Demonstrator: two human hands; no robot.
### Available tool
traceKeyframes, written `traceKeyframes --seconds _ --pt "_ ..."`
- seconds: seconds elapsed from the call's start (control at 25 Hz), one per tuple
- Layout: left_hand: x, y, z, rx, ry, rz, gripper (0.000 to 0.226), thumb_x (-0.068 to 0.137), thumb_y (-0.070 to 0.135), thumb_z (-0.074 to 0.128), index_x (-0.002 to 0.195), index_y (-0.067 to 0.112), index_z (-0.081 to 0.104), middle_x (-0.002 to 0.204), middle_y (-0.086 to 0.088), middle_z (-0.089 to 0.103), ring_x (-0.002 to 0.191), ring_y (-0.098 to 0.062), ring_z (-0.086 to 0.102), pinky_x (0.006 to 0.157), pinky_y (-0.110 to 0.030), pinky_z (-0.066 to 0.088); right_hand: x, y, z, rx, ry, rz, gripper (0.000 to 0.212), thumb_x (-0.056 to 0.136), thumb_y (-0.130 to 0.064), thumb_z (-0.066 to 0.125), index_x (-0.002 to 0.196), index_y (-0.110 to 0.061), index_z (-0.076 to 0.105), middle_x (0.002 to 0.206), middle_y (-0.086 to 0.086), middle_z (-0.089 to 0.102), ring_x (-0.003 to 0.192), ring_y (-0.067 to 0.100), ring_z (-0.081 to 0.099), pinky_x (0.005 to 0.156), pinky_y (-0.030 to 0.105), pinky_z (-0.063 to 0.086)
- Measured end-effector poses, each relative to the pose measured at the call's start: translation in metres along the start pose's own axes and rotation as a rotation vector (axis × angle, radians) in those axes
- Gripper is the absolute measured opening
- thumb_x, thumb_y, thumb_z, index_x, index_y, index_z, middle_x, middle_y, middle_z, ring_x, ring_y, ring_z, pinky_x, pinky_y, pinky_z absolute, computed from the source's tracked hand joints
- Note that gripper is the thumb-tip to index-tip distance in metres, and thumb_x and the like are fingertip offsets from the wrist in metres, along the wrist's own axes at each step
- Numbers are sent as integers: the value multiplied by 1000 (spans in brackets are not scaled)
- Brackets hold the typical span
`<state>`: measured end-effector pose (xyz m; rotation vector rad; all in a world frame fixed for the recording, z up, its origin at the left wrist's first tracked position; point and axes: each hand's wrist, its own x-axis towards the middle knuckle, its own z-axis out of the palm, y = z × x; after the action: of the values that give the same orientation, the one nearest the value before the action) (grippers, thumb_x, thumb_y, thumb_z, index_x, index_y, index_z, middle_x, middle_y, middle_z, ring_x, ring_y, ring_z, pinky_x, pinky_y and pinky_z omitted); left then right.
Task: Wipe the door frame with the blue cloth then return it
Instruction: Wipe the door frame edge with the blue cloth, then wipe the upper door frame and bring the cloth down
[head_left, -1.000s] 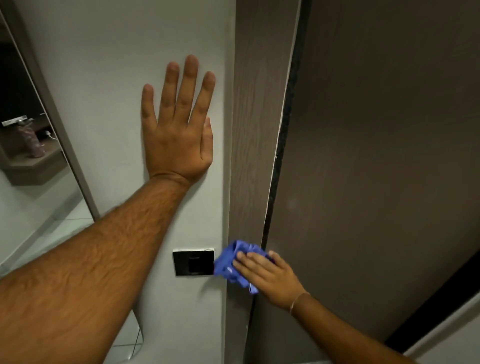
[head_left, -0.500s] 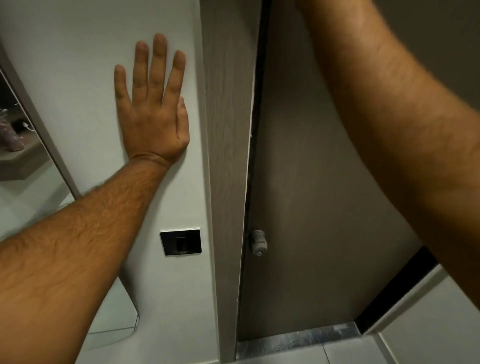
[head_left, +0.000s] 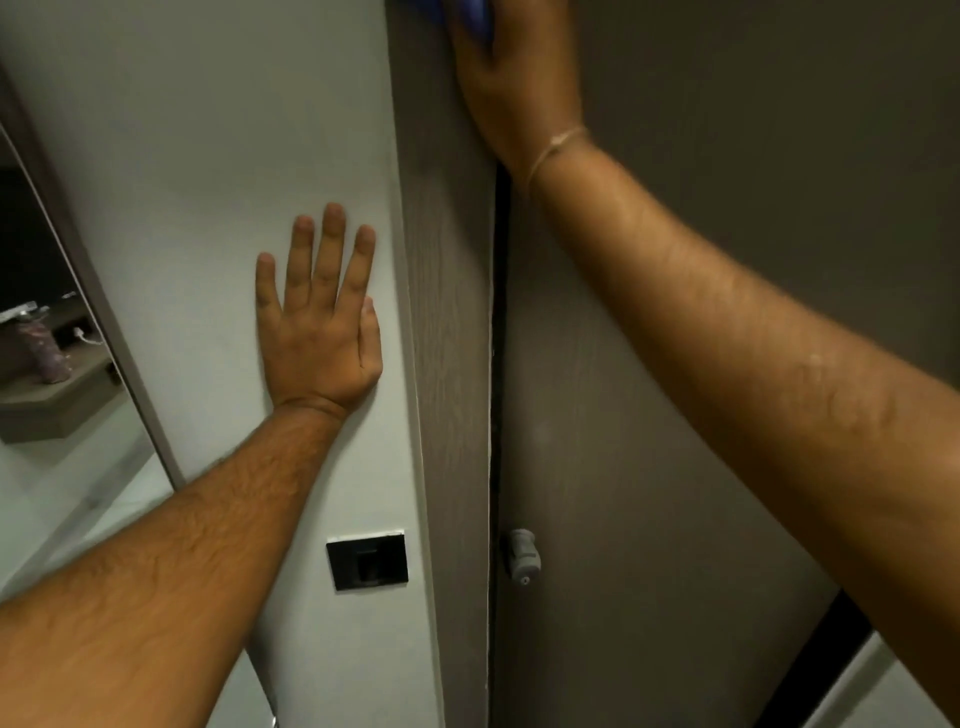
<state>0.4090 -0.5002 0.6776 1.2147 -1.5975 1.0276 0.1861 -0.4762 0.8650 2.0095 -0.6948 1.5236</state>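
The brown wood-grain door frame runs top to bottom through the middle of the view. High on it, at the top edge of the picture, my right hand presses the blue cloth against the frame; only a small part of the cloth shows above my fingers. My left hand lies flat on the white wall just left of the frame, fingers spread and holding nothing.
A black switch plate sits on the wall low beside the frame. The brown door fills the right side, with a small grey knob near its edge. A mirror leans at the far left.
My right hand has gone from low on the frame beside the switch plate to high on it, taking the cloth along. My left hand has stayed flat on the wall.
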Motion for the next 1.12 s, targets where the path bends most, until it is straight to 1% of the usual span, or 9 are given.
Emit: traceKeyframes --seconds 0.12,0.28,0.4,0.52,0.68,0.76,0.92,1.04,1.12 --pt "-2 1 2 -10 -25 0 77 108 34 39 176 27 3 183 -2 1 168 -19 -14 134 -53 -5 -79 -15 1 -60 -105 -85 40 98 -12 71 137 -2 69 145 20 66 140 34 62 121 47 47" --pt "-4 7 -9 -25 -66 -19 76 110 33 37 176 28 -1 184 -5 4 168 -18 -15 134 -52 -6 -246 -52 -15 33 -614 -84 48 92 -7 77 140 -8 69 150 14 64 142 32 61 119 47 49" --pt "-13 27 -22 -88 -121 -106 74 110 31 31 176 28 -1 184 1 -6 168 -18 -13 133 -44 -14 -369 -90 -41 127 -981 338 28 97 -26 59 124 -29 65 136 -4 68 128 26 66 97 39 58" --pt "-59 75 -34 -174 -180 -284 70 113 31 28 176 31 -3 185 2 -3 170 -21 -6 134 -47 -8 -494 -137 -96 245 -952 983 24 91 -44 47 114 -41 54 122 -12 64 106 22 70 77 27 49" --pt "-200 183 -55 -290 -463 -251 70 111 35 33 176 28 7 185 4 4 170 -18 3 133 -44 -9 -637 -203 -214 321 -851 1659 11 100 -52 56 104 -49 66 112 -11 77 110 14 73 102 33 57" --pt "-292 241 -77 -344 -703 -133 71 108 38 34 175 22 18 185 -3 11 170 -24 9 134 -48 -2 -691 -224 -270 248 -861 1871 12 103 -44 59 109 -42 68 116 -6 74 114 17 69 107 37 55" --pt "-471 369 -140 -549 -1188 267 69 109 47 30 167 12 44 178 -9 33 162 -33 34 128 -56 23 -795 -244 -376 85 -920 2222 41 110 -43 50 138 -17 65 140 9 68 132 24 63 96 22 46" --pt "-567 448 -177 -688 -1514 489 88 102 70 -9 173 26 17 181 4 6 169 -24 11 133 -43 4 -863 -239 -443 -8 -950 2362 43 114 -36 45 140 -6 61 148 16 61 139 28 58 112 29 43" --pt "-609 489 -192 -696 -1665 561 89 96 74 -19 173 32 -2 180 9 -11 169 -17 -9 134 -40 -7 -898 -227 -479 -95 -948 2421 41 112 -33 51 141 -6 61 149 17 61 138 31 59 113 33 45"
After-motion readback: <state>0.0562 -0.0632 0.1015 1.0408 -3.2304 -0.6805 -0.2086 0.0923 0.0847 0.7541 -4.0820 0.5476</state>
